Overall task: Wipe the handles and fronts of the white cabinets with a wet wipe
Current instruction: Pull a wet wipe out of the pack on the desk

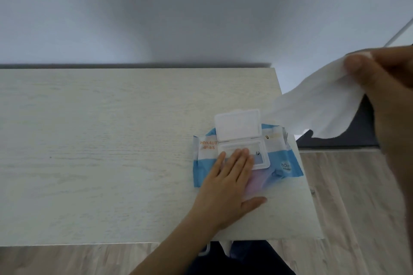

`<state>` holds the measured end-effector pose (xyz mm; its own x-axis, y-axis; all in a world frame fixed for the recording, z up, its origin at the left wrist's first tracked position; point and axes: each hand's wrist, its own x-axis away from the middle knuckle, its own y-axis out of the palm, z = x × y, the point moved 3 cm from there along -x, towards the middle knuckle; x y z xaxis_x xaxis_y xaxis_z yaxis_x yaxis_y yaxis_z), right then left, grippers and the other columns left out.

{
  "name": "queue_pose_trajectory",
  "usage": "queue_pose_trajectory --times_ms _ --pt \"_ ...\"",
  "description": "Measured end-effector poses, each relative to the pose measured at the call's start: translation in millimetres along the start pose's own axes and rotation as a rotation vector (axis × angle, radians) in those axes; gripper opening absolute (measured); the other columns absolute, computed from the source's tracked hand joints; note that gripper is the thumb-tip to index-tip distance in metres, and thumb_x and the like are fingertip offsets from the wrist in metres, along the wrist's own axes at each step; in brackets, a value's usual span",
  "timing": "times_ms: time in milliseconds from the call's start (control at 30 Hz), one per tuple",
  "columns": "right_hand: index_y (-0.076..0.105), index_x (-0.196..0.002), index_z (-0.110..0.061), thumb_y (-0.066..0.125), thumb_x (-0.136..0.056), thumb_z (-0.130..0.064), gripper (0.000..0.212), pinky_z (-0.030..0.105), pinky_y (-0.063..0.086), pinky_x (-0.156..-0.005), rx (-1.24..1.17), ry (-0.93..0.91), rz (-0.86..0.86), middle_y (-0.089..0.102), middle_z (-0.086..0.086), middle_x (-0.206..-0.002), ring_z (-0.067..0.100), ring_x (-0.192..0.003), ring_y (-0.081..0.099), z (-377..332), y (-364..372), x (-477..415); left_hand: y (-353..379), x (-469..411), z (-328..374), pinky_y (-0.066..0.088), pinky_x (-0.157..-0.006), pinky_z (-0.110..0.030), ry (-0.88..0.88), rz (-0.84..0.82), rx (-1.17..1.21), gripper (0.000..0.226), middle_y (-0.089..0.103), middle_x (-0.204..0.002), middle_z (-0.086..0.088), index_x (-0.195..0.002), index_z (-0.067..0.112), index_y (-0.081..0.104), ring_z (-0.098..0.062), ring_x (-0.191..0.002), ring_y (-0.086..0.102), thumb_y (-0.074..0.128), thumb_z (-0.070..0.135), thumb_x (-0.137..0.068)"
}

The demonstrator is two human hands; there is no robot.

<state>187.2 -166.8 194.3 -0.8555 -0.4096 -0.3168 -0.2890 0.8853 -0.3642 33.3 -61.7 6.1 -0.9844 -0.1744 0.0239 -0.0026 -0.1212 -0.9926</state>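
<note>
Left hand (230,176) flat, fingers straight, pressing wipe pack (288,166) onto counter (100,140), centre right. Right hand (384,87), right edge, pinches wet wipe (312,107) above open lid (238,126). Pin pack firmly; draw wipe fully clear.

A pack of wipes (245,152) lies on a tabletop (111,140) near its right edge, its lid (238,125) flipped up towards the wall (178,11) behind. The left hand (225,183) rests flat on the pack. To the right, above the floor (348,196), the right hand (388,87) holds a wet wipe (317,105).
</note>
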Motion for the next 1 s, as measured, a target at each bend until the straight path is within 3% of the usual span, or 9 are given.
queue_pose_trajectory --times_ms 133,267,433,500,567,633,800,933,1000 --pt "0.064 -0.083 -0.044 0.065 -0.083 -0.040 0.004 0.004 0.047 -0.070 0.037 -0.085 0.028 0.066 -0.033 -0.080 -0.006 -0.079 0.064 -2 10 15 -4 -8 -2 0.013 -0.112 -0.047 0.056 -0.045 0.001 0.084 0.035 -0.151 -0.005 -0.145 0.011 0.034 -0.020 -0.140 0.029 -0.004 0.065 -0.093" --pt "0.066 -0.082 -0.049 0.065 -0.082 -0.051 0.003 0.008 0.052 -0.065 0.036 -0.084 0.048 0.068 -0.028 -0.086 -0.001 -0.083 0.066 1 3 21 -28 -23 -20 0.033 -0.109 -0.050 0.059 0.127 0.012 0.070 0.042 -0.146 -0.011 -0.137 0.009 0.048 -0.026 -0.135 0.038 0.015 0.057 -0.097" --pt "0.065 -0.091 -0.050 0.055 -0.071 -0.079 0.037 0.024 0.058 -0.070 0.082 -0.024 0.111 0.070 -0.015 -0.098 0.011 -0.090 0.068 4 -16 29 -59 -69 -52 -0.017 -0.114 -0.041 -0.194 0.073 0.095 0.083 -0.007 -0.159 -0.010 -0.147 0.021 -0.021 -0.023 -0.146 -0.009 -0.008 0.072 -0.083" --pt "0.065 -0.091 -0.049 0.054 -0.070 -0.081 0.040 0.017 0.056 -0.073 0.089 -0.018 0.125 0.070 -0.014 -0.097 0.008 -0.090 0.067 4 -21 34 -60 -73 -48 0.006 -0.117 -0.040 -0.191 0.050 0.284 0.088 0.028 -0.153 -0.009 -0.152 0.016 -0.004 -0.023 -0.140 0.025 -0.003 0.073 -0.085" --pt "0.066 -0.090 -0.046 0.057 -0.075 -0.075 0.034 0.012 0.053 -0.074 0.107 -0.007 0.159 0.069 -0.016 -0.092 0.003 -0.087 0.066 9 -28 40 -69 -55 -39 0.043 -0.096 -0.037 -0.095 0.246 0.346 0.076 0.059 -0.122 -0.008 -0.143 0.009 0.039 -0.024 -0.107 0.057 0.013 0.061 -0.093" --pt "0.065 -0.087 -0.037 0.063 -0.083 -0.054 0.017 0.014 0.052 -0.075 0.107 0.070 0.179 0.064 -0.018 -0.083 -0.006 -0.080 0.062 25 -37 43 -59 -29 -24 0.053 -0.078 -0.033 0.047 0.328 0.329 0.065 0.067 -0.106 -0.007 -0.119 0.008 0.063 -0.023 -0.090 0.065 0.018 0.051 -0.100" --pt "0.057 -0.081 -0.052 0.050 -0.076 -0.078 0.028 0.013 0.048 -0.085 0.155 0.186 0.254 0.058 -0.032 -0.078 -0.015 -0.081 0.055 31 -62 78 -10 8 -1 0.042 -0.098 -0.037 0.104 -0.082 0.154 0.081 0.057 -0.133 -0.005 -0.129 0.009 0.058 -0.021 -0.122 0.055 0.007 0.063 -0.096" --pt "0.055 -0.078 -0.057 0.039 -0.065 -0.091 0.039 0.001 0.044 -0.071 0.168 0.175 0.358 0.060 -0.039 -0.075 -0.017 -0.077 0.058 -7 -55 115 0 9 -2 0.031 -0.107 -0.037 0.068 -0.119 0.119 0.090 0.046 -0.144 -0.005 -0.138 0.010 0.047 -0.020 -0.132 0.044 -0.005 0.067 -0.092" --pt "0.057 -0.081 -0.056 0.042 -0.065 -0.090 0.039 0.005 0.048 -0.067 0.145 0.170 0.368 0.063 -0.036 -0.077 -0.009 -0.075 0.062 -16 -57 136 -1 9 3 0.005 -0.115 -0.030 0.110 -0.077 0.088 0.110 0.017 -0.158 -0.001 -0.151 0.014 0.018 -0.014 -0.145 0.013 -0.027 0.076 -0.072"
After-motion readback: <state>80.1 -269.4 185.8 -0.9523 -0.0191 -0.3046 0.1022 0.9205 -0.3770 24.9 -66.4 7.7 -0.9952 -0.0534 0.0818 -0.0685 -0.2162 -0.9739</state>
